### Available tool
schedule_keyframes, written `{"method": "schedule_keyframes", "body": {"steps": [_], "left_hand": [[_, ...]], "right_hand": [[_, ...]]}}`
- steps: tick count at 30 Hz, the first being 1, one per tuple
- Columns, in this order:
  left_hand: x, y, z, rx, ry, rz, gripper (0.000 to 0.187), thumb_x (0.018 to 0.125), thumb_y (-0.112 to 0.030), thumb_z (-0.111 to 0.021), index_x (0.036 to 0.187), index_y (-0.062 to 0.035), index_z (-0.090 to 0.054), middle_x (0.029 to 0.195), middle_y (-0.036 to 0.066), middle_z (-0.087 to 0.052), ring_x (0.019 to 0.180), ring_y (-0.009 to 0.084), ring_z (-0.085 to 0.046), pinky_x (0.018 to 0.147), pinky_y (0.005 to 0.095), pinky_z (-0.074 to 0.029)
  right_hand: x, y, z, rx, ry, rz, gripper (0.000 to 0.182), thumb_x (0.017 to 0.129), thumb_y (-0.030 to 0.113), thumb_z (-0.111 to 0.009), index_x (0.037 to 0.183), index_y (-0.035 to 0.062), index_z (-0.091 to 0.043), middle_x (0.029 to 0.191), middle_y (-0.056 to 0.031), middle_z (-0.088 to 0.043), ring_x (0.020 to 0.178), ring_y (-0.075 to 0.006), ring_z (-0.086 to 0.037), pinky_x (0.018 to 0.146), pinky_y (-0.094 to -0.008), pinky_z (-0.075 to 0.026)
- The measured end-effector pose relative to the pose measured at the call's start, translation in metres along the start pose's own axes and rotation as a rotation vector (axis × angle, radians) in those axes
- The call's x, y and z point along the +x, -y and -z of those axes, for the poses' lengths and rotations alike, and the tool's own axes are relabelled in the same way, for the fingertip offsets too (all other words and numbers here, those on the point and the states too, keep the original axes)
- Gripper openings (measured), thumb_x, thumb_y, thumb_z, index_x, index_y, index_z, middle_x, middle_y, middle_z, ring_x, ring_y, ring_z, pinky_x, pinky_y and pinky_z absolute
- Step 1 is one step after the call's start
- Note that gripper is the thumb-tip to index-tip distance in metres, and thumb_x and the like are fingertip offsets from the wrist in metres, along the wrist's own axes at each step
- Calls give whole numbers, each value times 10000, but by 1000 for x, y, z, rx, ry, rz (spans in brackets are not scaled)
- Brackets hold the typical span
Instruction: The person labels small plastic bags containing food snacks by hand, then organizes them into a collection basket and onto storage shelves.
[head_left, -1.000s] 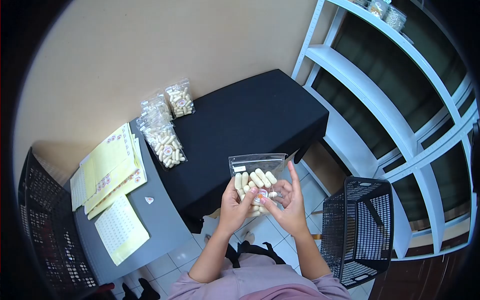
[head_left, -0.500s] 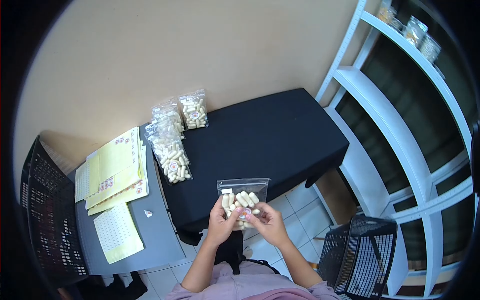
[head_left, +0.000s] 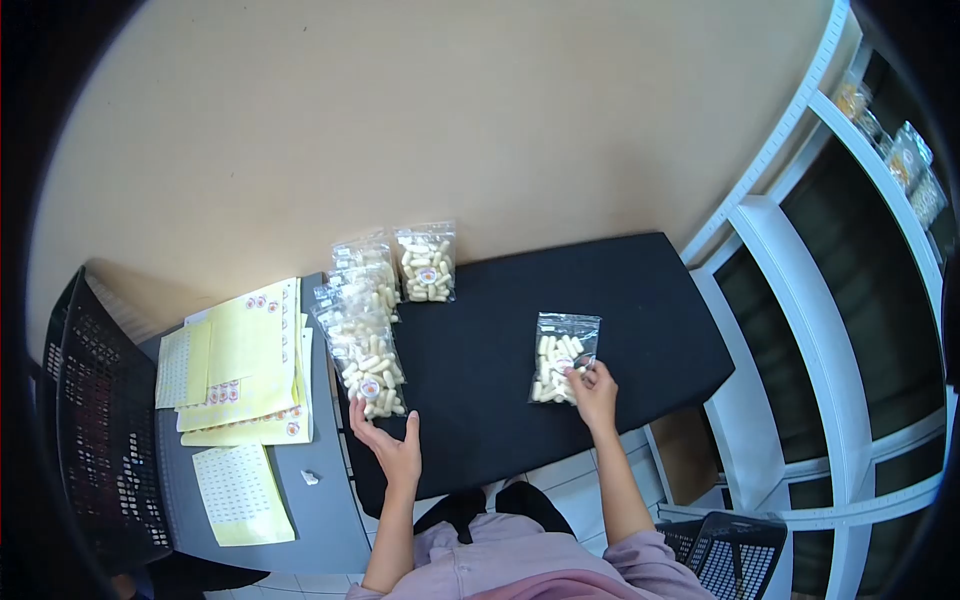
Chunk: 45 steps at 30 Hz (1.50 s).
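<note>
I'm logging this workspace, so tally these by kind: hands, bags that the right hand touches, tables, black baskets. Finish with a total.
Hands: 2 (left hand, right hand)
Bags touched by the right hand: 1 (bag of pale pieces)
Tables: 2 (black-covered table, grey table)
Black baskets: 2 (left basket, right basket)
Total: 7

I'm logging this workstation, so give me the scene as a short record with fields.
Right hand: grips the right side of a clear bag of pale pieces, thumb over its front
Left hand: open, fingers at the lower end of the overlapping bags; contact unclear
Black table: overlapping bags at its left end, another bag beside them
Grey table: yellow-edged sheets
Far left: black basket
Right: white shelving
</note>
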<state>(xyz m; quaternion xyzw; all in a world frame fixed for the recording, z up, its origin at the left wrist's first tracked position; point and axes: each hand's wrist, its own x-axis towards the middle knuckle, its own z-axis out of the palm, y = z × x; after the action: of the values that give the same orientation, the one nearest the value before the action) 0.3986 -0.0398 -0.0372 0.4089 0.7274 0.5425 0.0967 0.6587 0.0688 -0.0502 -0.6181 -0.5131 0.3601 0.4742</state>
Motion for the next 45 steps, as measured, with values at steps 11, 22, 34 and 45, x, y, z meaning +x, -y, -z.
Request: {"method": "schedule_keyframes", "body": {"steps": [11,22,34,45], "left_hand": [[25,34,-28,239,-230,76,949,558,-130,-758,1251,32,-131,1285,229,-183,1202,362,-204,1010,424,-176],[25,39,-37,259,-244,143,890,592,-76,-719,1245,37,-125,1216,232,-254,1147,341,-294,994,401,-220],[1,9,-52,13,-205,13,849,611,-53,-677,1232,34,-104,1196,225,-221,1152,320,-259,987,396,-192],[2,-32,-84,5,231,180,772,641,-166,-686,1189,33,-179,1169,210,-260,1099,291,-298,952,365,-253]], "right_hand": [[116,46,-176,-55,243,382,687,648,350,-718,1133,-31,-416,1071,-195,-509,994,-287,-504,855,-361,-402],[138,64,-159,139,338,250,208,800,178,-569,800,-30,-574,659,-67,-595,578,-78,-534,538,-231,-430],[44,-4,-46,228,318,-146,223,803,185,-569,767,-34,-576,629,-24,-569,556,-52,-494,493,-210,-383],[34,15,-33,-80,67,291,437,770,149,-599,1113,-73,-444,907,-167,-562,795,-230,-581,709,-294,-475]]}}
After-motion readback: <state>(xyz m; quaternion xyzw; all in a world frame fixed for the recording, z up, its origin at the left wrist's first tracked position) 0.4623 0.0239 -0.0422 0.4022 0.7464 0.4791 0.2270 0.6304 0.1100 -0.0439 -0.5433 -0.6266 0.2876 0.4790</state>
